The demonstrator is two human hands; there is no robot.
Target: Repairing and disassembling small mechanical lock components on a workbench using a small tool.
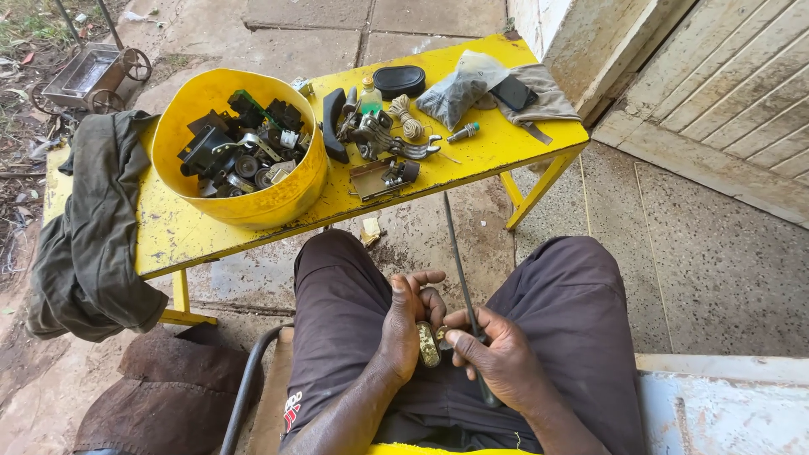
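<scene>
Below the yellow surface (194, 232), over the person's lap, both hands meet on a small brass-coloured metal part (428, 344). The left hand (404, 324) wraps the part, fingers (419, 278) curled closed around it so that one long face stays exposed. The right hand (499, 358) is closed on a thin dark rod (459, 265), thumb pressed near the part; the rod runs up and away toward the surface's near edge. Whether the rod's working end is seated in the part cannot be told; the hands hide it.

On the surface, a yellow bowl (278, 202) of dark mechanical pieces sits toward its left half. Right of the bowl lie loose metal levers (396, 145), a coil of cord (408, 118) and a grey cloth (548, 97). A dark garment (93, 227) drapes over the left end.

Judgement for the step in hand: keep the part braced against the thigh, keep the rod in line with the part's long axis, and apply force gradually. A slip would drive the rod toward the left palm.
</scene>
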